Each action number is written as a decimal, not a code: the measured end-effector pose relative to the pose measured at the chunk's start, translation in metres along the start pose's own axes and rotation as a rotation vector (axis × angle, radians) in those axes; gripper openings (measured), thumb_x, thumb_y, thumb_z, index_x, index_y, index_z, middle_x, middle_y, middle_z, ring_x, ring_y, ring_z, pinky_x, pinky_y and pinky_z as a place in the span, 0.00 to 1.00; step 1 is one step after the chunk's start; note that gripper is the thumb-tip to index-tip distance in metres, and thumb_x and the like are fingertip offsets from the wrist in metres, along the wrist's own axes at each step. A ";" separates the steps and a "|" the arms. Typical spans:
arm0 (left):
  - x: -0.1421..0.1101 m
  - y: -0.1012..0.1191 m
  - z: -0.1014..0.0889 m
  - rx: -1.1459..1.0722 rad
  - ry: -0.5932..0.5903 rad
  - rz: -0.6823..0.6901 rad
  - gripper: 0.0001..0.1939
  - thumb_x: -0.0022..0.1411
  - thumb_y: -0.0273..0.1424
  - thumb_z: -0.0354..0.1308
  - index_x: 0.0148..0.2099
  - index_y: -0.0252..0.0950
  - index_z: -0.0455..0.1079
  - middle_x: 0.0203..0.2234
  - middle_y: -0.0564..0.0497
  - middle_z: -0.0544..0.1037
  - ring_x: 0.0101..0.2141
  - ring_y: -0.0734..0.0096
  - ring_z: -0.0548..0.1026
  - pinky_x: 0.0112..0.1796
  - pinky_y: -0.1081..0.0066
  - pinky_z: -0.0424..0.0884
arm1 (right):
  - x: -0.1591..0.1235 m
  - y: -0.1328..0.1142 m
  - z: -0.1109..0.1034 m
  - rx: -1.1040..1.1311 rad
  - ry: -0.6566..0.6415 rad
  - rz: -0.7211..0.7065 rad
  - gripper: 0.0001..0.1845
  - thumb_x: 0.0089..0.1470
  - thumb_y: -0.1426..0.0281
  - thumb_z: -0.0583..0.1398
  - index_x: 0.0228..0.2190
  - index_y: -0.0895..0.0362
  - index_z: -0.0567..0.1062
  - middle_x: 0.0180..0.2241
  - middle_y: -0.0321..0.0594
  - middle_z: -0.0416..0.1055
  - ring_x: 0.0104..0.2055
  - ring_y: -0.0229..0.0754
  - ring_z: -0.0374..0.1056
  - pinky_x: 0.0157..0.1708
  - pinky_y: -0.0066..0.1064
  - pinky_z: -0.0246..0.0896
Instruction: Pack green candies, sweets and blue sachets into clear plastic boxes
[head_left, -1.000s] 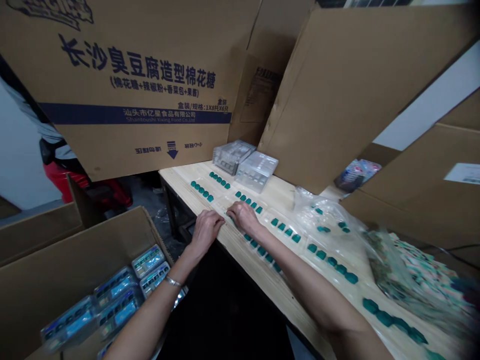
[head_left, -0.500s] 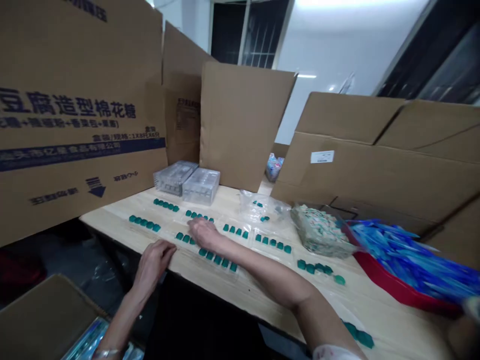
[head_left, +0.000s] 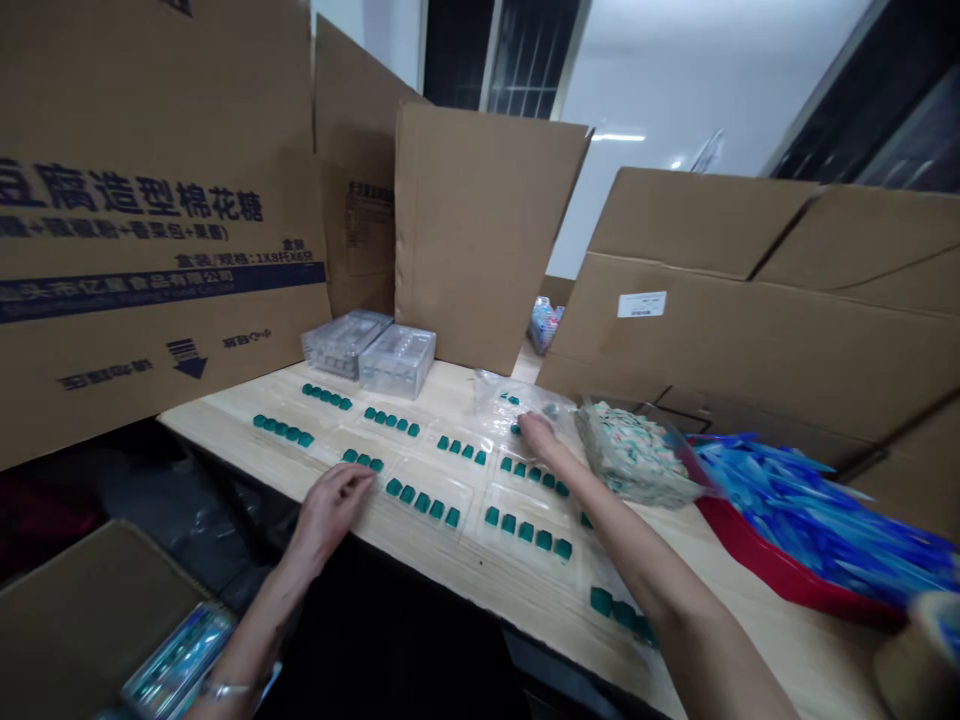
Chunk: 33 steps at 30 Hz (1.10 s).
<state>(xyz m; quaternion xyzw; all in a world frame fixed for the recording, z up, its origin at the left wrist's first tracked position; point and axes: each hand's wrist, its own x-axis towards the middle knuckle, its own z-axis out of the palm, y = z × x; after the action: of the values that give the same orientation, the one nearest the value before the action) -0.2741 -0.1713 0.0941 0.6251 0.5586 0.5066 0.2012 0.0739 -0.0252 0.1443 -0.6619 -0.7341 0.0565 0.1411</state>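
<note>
Small dark-green, gem-like pieces (head_left: 423, 503) lie in short rows in clear plastic trays (head_left: 457, 470) across the wooden table. At the table's front edge, my left hand (head_left: 330, 508) has its fingers bunched beside a row of 3 green pieces (head_left: 363, 460). Whatever its fingertips hold, if anything, is hidden. My right hand (head_left: 538, 436) reaches out over a clear plastic bag (head_left: 491, 400) at the back, its fingers pressed together at a small green piece (head_left: 515, 429). A few more green pieces (head_left: 510, 398) lie on the bag just beyond.
Clear plastic boxes (head_left: 397, 360) stand at the back left. To the right are a clear container of pale wrapped packets (head_left: 634, 450) and a red tray (head_left: 780, 570) heaped with blue packets. Cardboard (head_left: 487, 230) walls the back; an open carton (head_left: 82, 610) sits below left.
My right hand has moved from the row near my left hand to the bag at the back. My left hand has shifted slightly right, along the front edge.
</note>
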 end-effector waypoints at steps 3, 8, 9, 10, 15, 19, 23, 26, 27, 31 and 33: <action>-0.003 0.015 0.009 -0.236 -0.032 -0.188 0.14 0.52 0.41 0.61 0.37 0.37 0.75 0.36 0.46 0.79 0.36 0.64 0.75 0.36 0.67 0.70 | 0.000 -0.003 -0.004 0.126 0.060 -0.042 0.09 0.52 0.77 0.55 0.31 0.60 0.75 0.31 0.45 0.76 0.36 0.41 0.71 0.35 0.28 0.62; -0.005 0.053 0.027 -0.629 -0.111 -0.378 0.23 0.50 0.41 0.64 0.46 0.34 0.72 0.40 0.43 0.78 0.36 0.65 0.77 0.34 0.70 0.71 | -0.028 -0.045 -0.010 0.785 -0.127 -0.126 0.15 0.50 0.67 0.60 0.39 0.61 0.75 0.31 0.41 0.76 0.32 0.39 0.72 0.34 0.29 0.66; -0.004 0.060 0.032 -0.665 -0.116 -0.377 0.24 0.50 0.41 0.64 0.47 0.34 0.71 0.41 0.42 0.78 0.36 0.65 0.77 0.34 0.70 0.71 | -0.037 -0.059 -0.010 0.967 -0.204 -0.131 0.16 0.48 0.65 0.62 0.38 0.61 0.75 0.32 0.41 0.77 0.33 0.39 0.73 0.36 0.30 0.66; -0.003 0.067 0.037 -0.686 -0.113 -0.369 0.25 0.49 0.41 0.64 0.48 0.33 0.70 0.42 0.42 0.77 0.36 0.65 0.77 0.34 0.70 0.71 | -0.047 -0.073 -0.009 1.107 -0.274 -0.132 0.18 0.45 0.63 0.64 0.38 0.60 0.76 0.33 0.42 0.77 0.33 0.39 0.73 0.37 0.31 0.66; 0.003 0.073 0.050 -0.618 0.055 -0.276 0.21 0.49 0.37 0.65 0.44 0.34 0.69 0.39 0.45 0.76 0.32 0.67 0.78 0.33 0.70 0.72 | -0.083 -0.133 -0.001 1.256 -0.385 -0.187 0.18 0.39 0.63 0.68 0.35 0.57 0.78 0.31 0.39 0.77 0.35 0.41 0.74 0.43 0.35 0.66; 0.001 0.057 0.040 -0.580 0.125 -0.195 0.13 0.52 0.35 0.63 0.39 0.34 0.70 0.30 0.47 0.78 0.32 0.68 0.78 0.36 0.69 0.72 | -0.087 -0.157 0.009 1.274 -0.377 -0.221 0.15 0.39 0.62 0.68 0.30 0.57 0.77 0.27 0.38 0.77 0.33 0.42 0.74 0.41 0.35 0.67; -0.004 0.049 0.023 -0.541 0.203 -0.171 0.12 0.50 0.34 0.65 0.37 0.35 0.71 0.29 0.49 0.78 0.31 0.69 0.77 0.35 0.71 0.72 | -0.086 -0.173 0.017 1.356 -0.402 -0.239 0.16 0.40 0.63 0.68 0.33 0.57 0.77 0.27 0.36 0.76 0.31 0.39 0.73 0.39 0.33 0.68; -0.006 0.048 0.012 -0.576 0.231 -0.223 0.12 0.47 0.34 0.67 0.34 0.34 0.72 0.24 0.52 0.77 0.26 0.72 0.75 0.31 0.73 0.71 | -0.088 -0.182 0.022 1.435 -0.464 -0.281 0.17 0.41 0.63 0.68 0.35 0.58 0.77 0.27 0.35 0.75 0.29 0.36 0.72 0.36 0.31 0.67; -0.006 0.048 0.009 -0.623 0.210 -0.257 0.13 0.47 0.34 0.67 0.34 0.34 0.72 0.23 0.52 0.77 0.26 0.72 0.75 0.31 0.73 0.70 | -0.089 -0.184 0.023 1.457 -0.492 -0.298 0.17 0.41 0.63 0.68 0.35 0.58 0.76 0.27 0.35 0.75 0.28 0.36 0.72 0.35 0.30 0.67; -0.009 0.044 0.002 -0.829 0.101 -0.405 0.15 0.46 0.34 0.68 0.35 0.33 0.71 0.23 0.53 0.77 0.25 0.75 0.74 0.28 0.77 0.68 | -0.089 -0.190 0.029 1.530 -0.545 -0.294 0.17 0.39 0.64 0.69 0.31 0.59 0.75 0.23 0.34 0.74 0.25 0.35 0.70 0.29 0.27 0.65; -0.011 0.042 0.002 -0.889 0.065 -0.437 0.14 0.47 0.33 0.68 0.35 0.33 0.71 0.22 0.55 0.76 0.23 0.78 0.73 0.27 0.78 0.67 | -0.089 -0.192 0.030 1.535 -0.533 -0.267 0.16 0.38 0.64 0.70 0.29 0.59 0.73 0.20 0.32 0.73 0.22 0.33 0.68 0.26 0.25 0.63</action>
<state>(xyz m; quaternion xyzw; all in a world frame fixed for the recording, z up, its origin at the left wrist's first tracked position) -0.2501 -0.1926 0.1233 0.3312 0.4123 0.6609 0.5324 -0.1103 -0.1327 0.1554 -0.2528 -0.5725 0.6807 0.3808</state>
